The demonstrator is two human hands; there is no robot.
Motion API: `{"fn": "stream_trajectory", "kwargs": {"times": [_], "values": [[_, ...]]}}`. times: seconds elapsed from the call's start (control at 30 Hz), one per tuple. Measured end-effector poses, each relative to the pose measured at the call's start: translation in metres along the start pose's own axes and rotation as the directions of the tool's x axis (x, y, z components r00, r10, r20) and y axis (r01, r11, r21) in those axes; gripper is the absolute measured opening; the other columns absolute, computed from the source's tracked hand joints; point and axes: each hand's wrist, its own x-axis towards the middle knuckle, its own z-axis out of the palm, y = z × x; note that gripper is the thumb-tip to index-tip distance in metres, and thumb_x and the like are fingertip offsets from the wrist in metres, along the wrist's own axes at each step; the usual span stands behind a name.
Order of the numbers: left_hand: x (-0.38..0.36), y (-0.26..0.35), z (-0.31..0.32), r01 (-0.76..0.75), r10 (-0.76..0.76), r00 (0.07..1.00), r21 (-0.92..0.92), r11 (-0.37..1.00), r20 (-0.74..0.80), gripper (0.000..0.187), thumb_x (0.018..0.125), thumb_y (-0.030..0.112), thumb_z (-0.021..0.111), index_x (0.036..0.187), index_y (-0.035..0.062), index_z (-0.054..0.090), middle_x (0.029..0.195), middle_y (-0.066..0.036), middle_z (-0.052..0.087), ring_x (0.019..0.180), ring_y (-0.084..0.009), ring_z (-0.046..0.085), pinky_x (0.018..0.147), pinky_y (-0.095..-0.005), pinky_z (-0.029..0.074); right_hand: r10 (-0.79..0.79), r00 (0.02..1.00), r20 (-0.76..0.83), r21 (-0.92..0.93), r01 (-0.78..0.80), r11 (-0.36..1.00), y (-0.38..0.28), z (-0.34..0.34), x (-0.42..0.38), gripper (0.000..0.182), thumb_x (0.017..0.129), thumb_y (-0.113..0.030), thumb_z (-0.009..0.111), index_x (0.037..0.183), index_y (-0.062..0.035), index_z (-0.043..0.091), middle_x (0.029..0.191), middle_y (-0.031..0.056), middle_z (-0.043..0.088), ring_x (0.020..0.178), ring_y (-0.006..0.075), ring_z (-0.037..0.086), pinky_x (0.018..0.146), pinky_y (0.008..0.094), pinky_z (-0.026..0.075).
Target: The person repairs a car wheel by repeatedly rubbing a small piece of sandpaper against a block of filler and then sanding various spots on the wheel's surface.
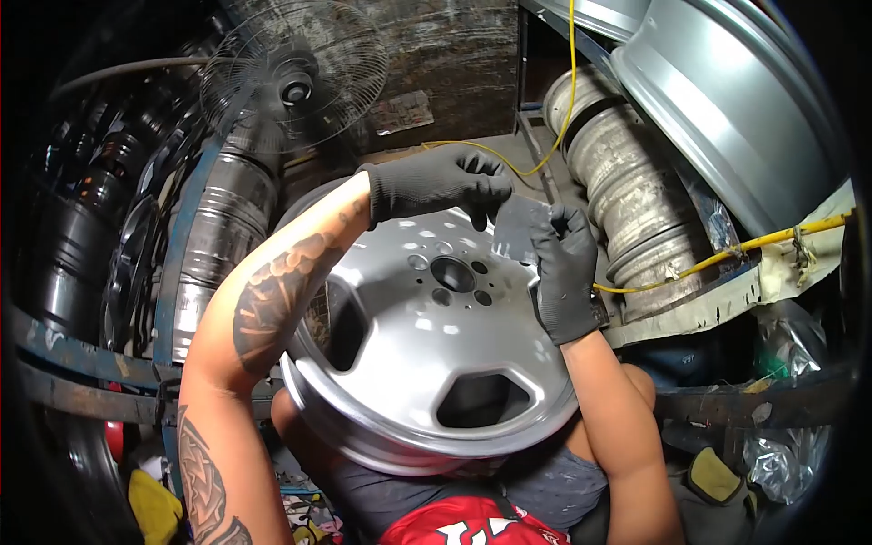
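Observation:
A silver alloy wheel rim (409, 341) lies face up across the person's lap, with its centre bore and bolt holes visible. Above its far right side is a small dark grey sheet (520, 229) that looks like sandpaper. My left hand (442, 188), in a black knit glove, reaches over the rim with curled fingers closed at the sheet's left corner. Also gloved in black, my right hand (567, 271) pinches the sheet's right edge between thumb and fingers. The fingertips of the left hand are partly hidden.
A wire-caged fan (295, 82) stands at the back left. Stacked rims (636, 173) lean on the right, beneath a large silver rim (736, 100). More rims (232, 209) fill the left rack. A yellow hose (772, 238) crosses the right side.

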Motion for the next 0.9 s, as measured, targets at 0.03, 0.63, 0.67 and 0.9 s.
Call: {"fn": "stream_trajectory", "kwargs": {"times": [0.03,0.63,0.67,0.9], "values": [[-0.002,0.001,0.001,-0.001,0.002,1.000,0.037,0.999,-0.029,0.032,0.108,0.031,0.062,0.095,0.0026,0.068,0.086,-0.004,0.070,0.076,-0.0101,0.065,0.076,-0.0287,0.056,0.003,1.000,0.022,0.051,-0.005,0.999,0.001,0.002,0.001,0.018,0.100,-0.013,0.071,0.109,-0.0027,0.059,0.100,0.0016,0.062,0.089,0.0067,0.056,0.082,0.0245,0.049],[0.002,0.002,0.015,0.199,-0.168,0.979,0.358,0.912,-0.114,0.035,0.110,0.034,0.058,0.107,0.0013,0.071,0.087,-0.002,0.070,0.078,-0.0071,0.062,0.072,-0.0275,0.052,0.059,0.955,0.290,-0.241,0.014,0.970,-0.037,-0.019,-0.003,0.032,0.095,-0.015,0.078,0.124,-0.0013,0.072,0.126,0.0082,0.070,0.113,0.0156,0.066,0.099,0.0308,0.053],[0.002,0.003,0.015,0.206,-0.182,0.978,0.401,0.893,-0.096,0.035,0.110,0.033,0.058,0.110,0.0008,0.071,0.090,-0.003,0.072,0.081,-0.0076,0.063,0.074,-0.0283,0.053,0.037,0.949,0.312,-0.276,0.054,0.960,-0.035,-0.019,-0.004,0.030,0.094,-0.015,0.080,0.120,-0.0023,0.074,0.126,0.0082,0.070,0.112,0.0156,0.066,0.099,0.0305,0.053],[0.004,-0.007,0.017,0.024,-0.015,1.000,0.633,0.774,-0.019,0.038,0.102,0.028,0.069,0.126,-0.0006,0.069,0.113,-0.011,0.076,0.099,-0.0155,0.067,0.095,-0.0337,0.052,-0.189,0.972,0.142,-0.233,0.219,0.947,-0.022,0.002,-0.003,0.022,0.093,-0.020,0.082,0.104,-0.0023,0.077,0.100,0.0041,0.074,0.091,0.0102,0.066,0.085,0.0279,0.053]]}}
